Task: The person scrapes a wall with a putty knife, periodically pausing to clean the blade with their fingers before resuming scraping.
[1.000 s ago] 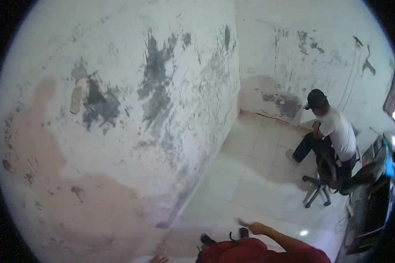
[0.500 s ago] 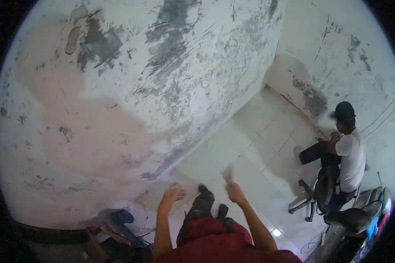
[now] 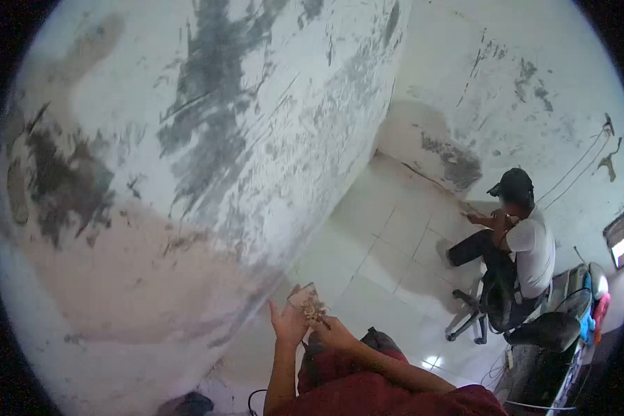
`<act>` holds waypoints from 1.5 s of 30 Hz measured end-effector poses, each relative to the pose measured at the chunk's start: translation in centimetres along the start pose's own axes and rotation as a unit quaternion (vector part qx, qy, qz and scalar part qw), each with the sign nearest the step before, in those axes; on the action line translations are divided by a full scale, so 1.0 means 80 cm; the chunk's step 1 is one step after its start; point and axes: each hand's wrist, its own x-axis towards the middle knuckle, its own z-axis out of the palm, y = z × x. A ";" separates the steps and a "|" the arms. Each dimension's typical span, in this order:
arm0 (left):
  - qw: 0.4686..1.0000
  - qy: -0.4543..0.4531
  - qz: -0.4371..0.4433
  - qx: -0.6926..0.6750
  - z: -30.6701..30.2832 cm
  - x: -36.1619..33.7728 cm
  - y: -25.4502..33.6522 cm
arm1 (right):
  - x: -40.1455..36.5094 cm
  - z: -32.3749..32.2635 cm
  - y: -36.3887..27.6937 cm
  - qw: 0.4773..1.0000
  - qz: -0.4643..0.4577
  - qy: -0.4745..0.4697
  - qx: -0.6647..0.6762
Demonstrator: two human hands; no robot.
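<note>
In front of my body, my left hand (image 3: 291,324) is held out open, its thumb spread away from the fingers. My right hand (image 3: 335,334) is closed round the dark lower end of a small thing with a pale, ragged, bristly-looking head (image 3: 313,309); I cannot tell its kind. That head overlaps the palm and fingers of my left hand in this view. Just above it shows a pale flat patch (image 3: 306,292) with a straight upper edge. Both hands are above the tiled floor, close to the scraped wall (image 3: 277,139).
At the right a person (image 3: 534,243) in a dark cap and pale shirt sits on a wheeled chair (image 3: 496,305). Beside them stands a dark piece of furniture (image 3: 537,374) with a red and a blue item on top. A dark object (image 3: 191,404) lies at the wall's foot.
My hands have come together from wide apart, the right one moving left and down with its thing. The view has turned, and the seated person's arm has shifted.
</note>
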 end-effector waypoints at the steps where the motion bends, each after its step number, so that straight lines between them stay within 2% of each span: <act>1: 1.000 -0.002 -0.005 0.002 0.002 0.018 0.008 | 0.009 -0.010 -0.020 0.996 0.082 0.007 0.014; 3: 0.994 -0.039 -0.053 -0.088 0.000 0.048 0.022 | 0.031 -0.024 -0.037 0.996 0.079 0.020 0.039; 4: 0.994 -0.042 -0.062 -0.084 0.005 0.061 0.028 | 0.037 -0.030 -0.055 0.997 0.071 0.025 0.032; 5: 0.991 -0.045 -0.023 0.120 0.012 0.074 0.033 | 0.047 -0.038 -0.067 0.997 0.061 0.030 0.022; 7: 0.947 -0.057 0.025 0.315 0.015 0.104 0.040 | 0.073 -0.051 -0.055 0.999 0.022 0.020 0.023; 9: 0.950 -0.013 -0.061 0.307 0.006 0.125 0.048 | 0.091 -0.066 -0.055 0.987 0.032 -0.037 0.151; 13: 0.952 -0.003 -0.039 0.304 0.013 0.160 0.028 | 0.125 -0.101 -0.069 0.974 0.029 -0.033 0.222; 14: 0.949 -0.009 -0.039 0.311 0.010 0.171 0.020 | 0.146 -0.116 -0.058 0.969 0.047 -0.069 0.234; 15: 0.954 0.046 -0.015 0.295 0.003 0.183 0.013 | 0.164 -0.130 -0.059 0.968 0.037 -0.068 0.237; 16: 0.956 0.099 0.012 0.275 0.003 0.198 0.006 | 0.184 -0.147 -0.063 0.959 0.035 -0.109 0.260; 17: 0.956 0.091 0.019 0.278 0.006 0.216 0.001 | 0.206 -0.165 -0.067 0.948 0.034 -0.154 0.278; 18: 0.960 0.104 0.041 0.255 0.017 0.232 -0.002 | 0.233 -0.174 -0.062 0.950 0.043 -0.156 0.267; 19: 0.964 0.118 0.065 0.230 0.025 0.249 -0.008 | 0.254 -0.189 -0.069 0.952 0.060 -0.184 0.239; 21: 0.961 0.117 0.087 0.235 0.032 0.285 -0.017 | 0.297 -0.200 -0.063 0.978 -0.101 -0.086 0.161; 23: 0.948 0.156 0.095 0.262 0.059 0.334 -0.033 | 0.305 -0.274 -0.132 0.952 0.123 -0.222 0.170; 24: 0.940 0.174 0.096 0.278 0.078 0.358 -0.043 | 0.321 -0.287 -0.137 0.962 0.080 -0.222 0.134; 26: 0.919 0.207 0.095 0.322 0.130 0.416 -0.060 | 0.358 -0.324 -0.146 0.978 -0.097 -0.162 -0.090; 27: 0.904 0.225 0.096 0.350 0.162 0.445 -0.066 | 0.380 -0.347 -0.155 0.950 -0.168 -0.135 -0.227; 29: 0.863 0.263 0.095 0.420 0.236 0.499 -0.072 | 0.414 -0.397 -0.181 0.869 -0.231 -0.108 -0.423; 30: 0.838 0.273 0.097 0.463 0.276 0.524 -0.072 | 0.432 -0.430 -0.189 0.910 -0.294 -0.073 -0.284; 31: 0.810 0.272 0.106 0.508 0.318 0.543 -0.067 | 0.435 -0.454 -0.229 0.904 -0.306 -0.086 -0.287; 32: 0.778 0.210 0.140 0.576 0.348 0.559 -0.059 | 0.423 -0.484 -0.285 0.873 -0.418 -0.005 -0.251; 33: 0.737 0.150 0.181 0.633 0.378 0.576 -0.052 | 0.446 -0.495 -0.300 0.874 -0.456 0.011 -0.166; 34: 0.706 0.152 0.229 0.653 0.452 0.575 -0.058 | 0.468 -0.506 -0.314 0.864 -0.495 0.023 -0.085; 36: 0.658 0.063 0.302 0.687 0.504 0.595 -0.039 | 0.481 -0.523 -0.372 0.900 -0.417 -0.048 0.117; 37: 0.558 0.058 0.345 0.752 0.556 0.584 -0.044 | 0.434 -0.553 -0.466 0.902 -0.375 -0.061 0.203; 38: 0.604 0.061 0.306 0.733 0.588 0.598 -0.029 | 0.412 -0.578 -0.514 0.893 -0.415 -0.070 0.157; 39: 0.612 0.043 0.370 0.697 0.630 0.600 -0.037 | 0.417 -0.583 -0.545 0.864 -0.423 -0.113 0.249; 40: 0.526 0.047 0.501 0.686 0.666 0.605 -0.038 | 0.392 -0.590 -0.596 0.854 -0.355 -0.158 0.345; 41: 0.534 0.048 0.492 0.686 0.704 0.610 -0.029 | 0.366 -0.599 -0.644 0.832 -0.281 -0.201 0.434; 43: 0.557 0.034 0.517 0.650 0.770 0.624 -0.015 | 0.375 -0.623 -0.696 0.774 -0.298 -0.347 0.438; 45: 0.573 0.059 0.482 0.660 0.831 0.617 -0.018 | 0.364 -0.635 -0.744 0.751 -0.371 -0.332 0.435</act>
